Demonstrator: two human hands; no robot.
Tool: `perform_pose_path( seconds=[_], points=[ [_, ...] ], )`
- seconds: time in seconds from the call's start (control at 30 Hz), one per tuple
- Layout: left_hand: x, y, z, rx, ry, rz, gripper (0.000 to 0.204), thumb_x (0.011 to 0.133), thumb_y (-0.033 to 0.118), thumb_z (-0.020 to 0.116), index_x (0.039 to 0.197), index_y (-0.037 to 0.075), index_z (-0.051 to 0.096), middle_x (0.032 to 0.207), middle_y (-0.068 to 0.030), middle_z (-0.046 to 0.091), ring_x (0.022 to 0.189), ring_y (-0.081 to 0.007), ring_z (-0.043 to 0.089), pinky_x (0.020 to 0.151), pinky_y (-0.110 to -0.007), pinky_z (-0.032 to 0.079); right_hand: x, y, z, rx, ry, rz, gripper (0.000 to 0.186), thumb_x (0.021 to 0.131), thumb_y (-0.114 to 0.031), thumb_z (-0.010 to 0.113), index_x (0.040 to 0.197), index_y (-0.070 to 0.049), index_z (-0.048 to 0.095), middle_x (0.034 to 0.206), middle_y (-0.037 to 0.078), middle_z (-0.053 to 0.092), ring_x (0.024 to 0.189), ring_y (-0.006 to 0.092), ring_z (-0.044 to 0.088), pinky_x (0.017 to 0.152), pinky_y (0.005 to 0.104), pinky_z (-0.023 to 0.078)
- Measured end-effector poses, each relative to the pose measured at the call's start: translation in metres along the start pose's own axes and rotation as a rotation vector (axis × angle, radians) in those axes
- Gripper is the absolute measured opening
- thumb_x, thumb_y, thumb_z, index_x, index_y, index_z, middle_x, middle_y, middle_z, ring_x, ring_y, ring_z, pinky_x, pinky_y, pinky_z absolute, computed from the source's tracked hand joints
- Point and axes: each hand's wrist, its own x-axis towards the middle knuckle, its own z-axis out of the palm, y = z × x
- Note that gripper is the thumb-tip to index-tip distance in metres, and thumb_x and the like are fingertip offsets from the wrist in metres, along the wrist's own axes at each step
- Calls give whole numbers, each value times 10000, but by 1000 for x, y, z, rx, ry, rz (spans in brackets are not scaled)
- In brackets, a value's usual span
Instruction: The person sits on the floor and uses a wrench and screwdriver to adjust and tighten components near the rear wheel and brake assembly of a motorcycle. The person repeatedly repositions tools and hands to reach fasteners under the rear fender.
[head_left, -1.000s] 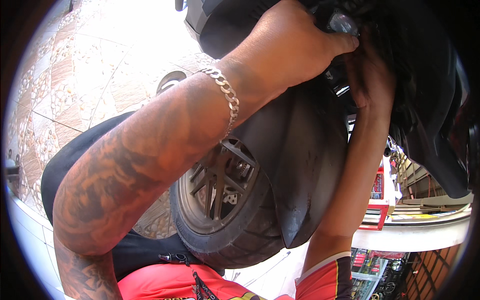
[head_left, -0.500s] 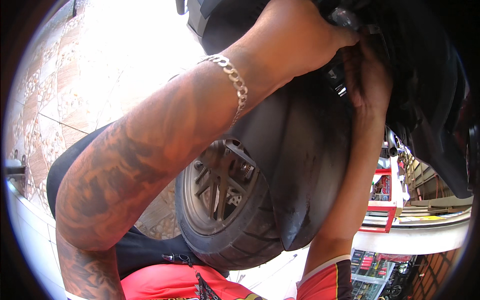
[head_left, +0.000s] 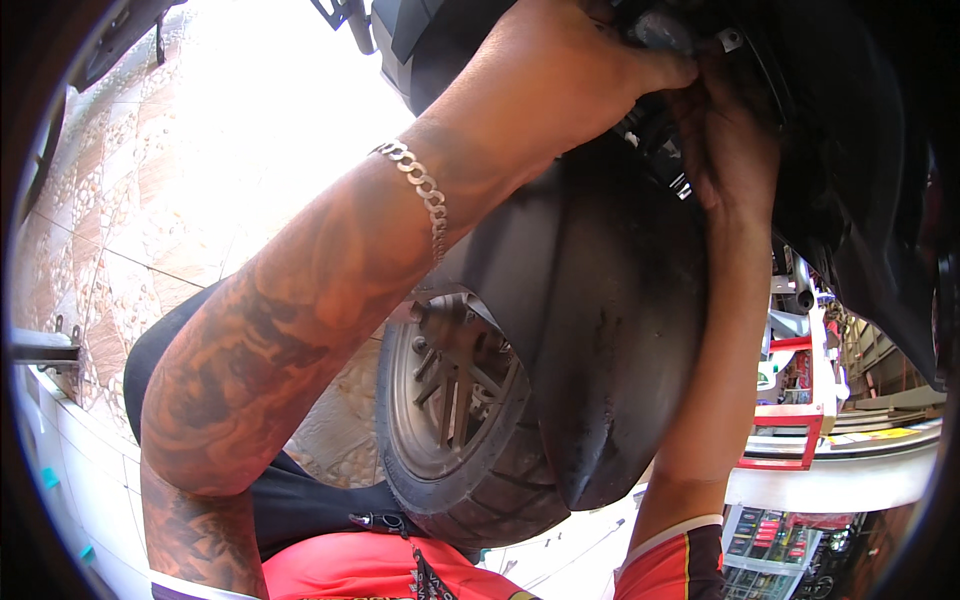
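Left hand [head_left: 590, 75] and right hand [head_left: 738, 155] amid dark bodywork [head_left: 850, 150], each grip unclear, pale lettering [head_left: 437, 584] on black lanyard [head_left: 417, 558]

Left grip [head_left: 590, 80], right grip [head_left: 738, 150] — close together at dark bodywork [head_left: 870, 160], fender [head_left: 610, 340], tyre [head_left: 490, 495] below

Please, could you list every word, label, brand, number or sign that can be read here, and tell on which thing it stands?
Black strap: some white letters show; I do not copy them.
Red shirt: yellow marks at the picture's lower edge, cut off.
Packages at lower right: too small to read.
Tyre: side marks too faint to read.
Mudguard: no text seen.
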Motion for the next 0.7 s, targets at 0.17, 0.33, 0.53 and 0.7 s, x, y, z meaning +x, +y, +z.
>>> perform_pose_path(
  seconds=[0.17,0.33,0.53,0.7],
  points=[
    [-2,9,12,-17,67,5,399,917,235,709,1163,-53,582,1019,-125,679,925,-174,645,781,-310,518,0,-2,-1,142,33,-17,242,1004,-94,578,1230,-9,583,1155,94,644,1089,203,625,944,360,539],
    [-2,-5,-7,-160,-35,19,525,921,258,719,1293,-44,504,1117,-138,659,1000,-190,645,857,-312,519,-2,-3,7,195,34,-45,253,988,-63,584,1237,-19,584,1198,102,634,1105,217,626,967,403,544],
    [1,-13,-21,226,36,184,410,880,212,729,1222,16,618,916,-36,651,625,-22,443,520,-208,326,-10,-8,17,138,-58,-78,269,971,-44,597,1238,-17,584,1217,105,633,1109,231,634,990,432,550],
    [-13,-17,-41,-8,117,-174,537,899,184,710,1368,24,503,954,-48,631,601,-15,397,496,-193,296,-11,-8,17,143,-89,-89,244,963,-54,619,1201,-3,611,1166,107,658,1075,229,653,967,431,565]
  ],
)
